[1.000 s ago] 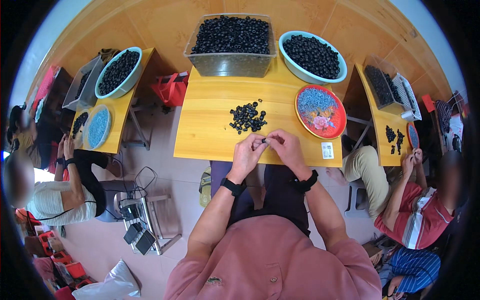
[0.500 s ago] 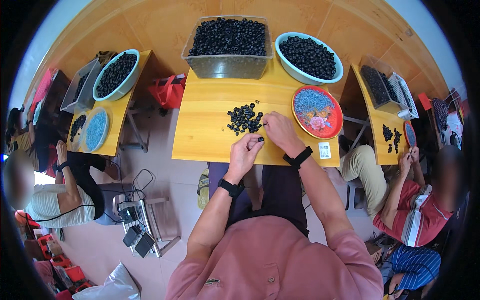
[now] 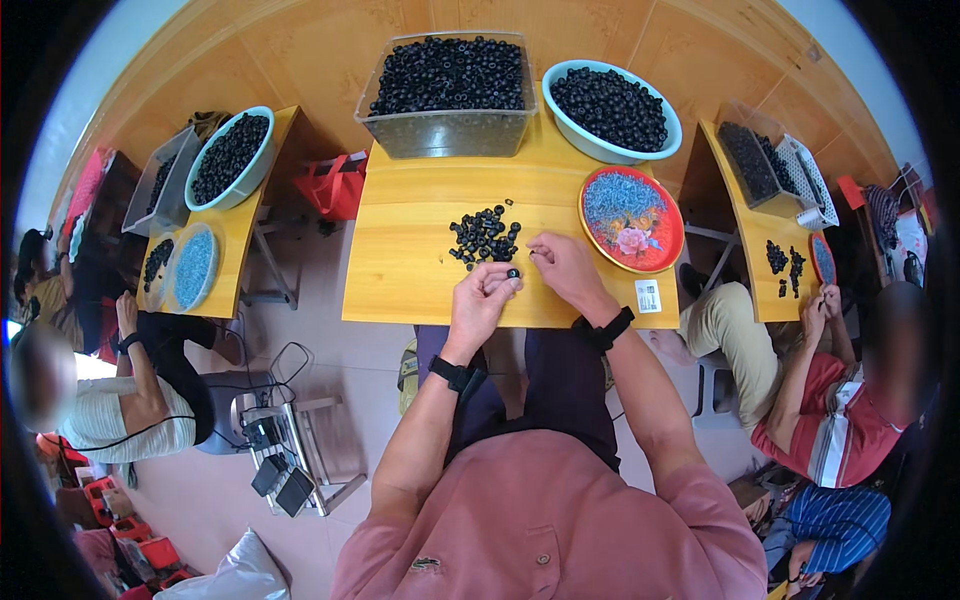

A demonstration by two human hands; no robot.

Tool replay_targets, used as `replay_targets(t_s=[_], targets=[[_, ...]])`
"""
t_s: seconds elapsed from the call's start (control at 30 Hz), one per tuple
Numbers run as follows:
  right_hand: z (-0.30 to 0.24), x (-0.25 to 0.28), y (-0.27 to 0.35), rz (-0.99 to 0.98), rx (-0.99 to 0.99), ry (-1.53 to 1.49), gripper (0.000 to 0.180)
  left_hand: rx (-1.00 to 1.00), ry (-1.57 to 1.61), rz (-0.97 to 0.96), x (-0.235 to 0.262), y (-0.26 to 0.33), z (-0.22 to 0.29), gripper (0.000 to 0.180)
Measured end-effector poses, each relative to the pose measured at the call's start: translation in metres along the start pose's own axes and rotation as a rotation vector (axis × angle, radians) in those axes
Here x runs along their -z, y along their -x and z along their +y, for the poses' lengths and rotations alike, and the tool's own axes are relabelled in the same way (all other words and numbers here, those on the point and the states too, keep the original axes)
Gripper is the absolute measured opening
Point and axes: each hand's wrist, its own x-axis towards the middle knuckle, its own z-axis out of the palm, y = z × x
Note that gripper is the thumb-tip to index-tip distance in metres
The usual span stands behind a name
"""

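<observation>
A small black ring sat pinched at the fingertips of the left hand, just above centre frame, over the near edge of the yellow wooden table. That hand was curled, fingers closed on the ring, wrist bent up from a forearm entering at the lower edge, a black wristband around it. The right hand lay just beside it, fingertips drawn together near a second dark piece (too small to tell whether it was truly gripped); its wrist carried a black watch.

Just above both hands lay a loose pile of black rings, small, round and matte. Further up stood a clear rectangular plastic tub heaped with the same rings, and to its right a pale blue round basin, also full. At the right of the table rested a red round plate holding tiny blue pieces over a flower print.

A small white rectangular label with dark print lay on the table's lower right corner.
</observation>
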Motion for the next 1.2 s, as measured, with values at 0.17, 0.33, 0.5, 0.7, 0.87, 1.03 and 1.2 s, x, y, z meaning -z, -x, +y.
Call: replay_targets(t_s=[0.17,0.33,0.5,0.7,0.87,1.03,1.2], targets=[[0.005,-0.008,0.015,0.003,-0.11,-0.339,0.018,0.01,-0.117,-0.025,-0.002,0.0,0.002,0.02],[-0.007,-0.009,0.024,0.043,-0.136,-0.456,0.017,-0.041,-0.062,-0.028,-0.003,0.0,0.001,0.018],[-0.002,-0.007,0.03,0.058,-0.156,-0.461,0.018,-0.012,-0.134,-0.016,-0.004,0.0,0.001,0.019],[-0.019,0.0,0.031,0.066,-0.01,-0.226,0.017,-0.019,-0.222,-0.003,-0.002,0.0,-0.002,0.019],[-0.026,0.003,0.031,0.078,0.173,-0.02,0.013,-0.063,-0.226,0.031,-0.007,0.001,0.001,0.018],[-0.027,0.002,0.031,0.062,0.21,0.085,0.011,-0.04,-0.364,0.008,-0.002,0.001,-0.001,0.016],[-0.023,-0.001,0.031,0.075,0.188,0.038,0.011,-0.033,-0.262,-0.021,-0.004,0.0,-0.002,0.015]])
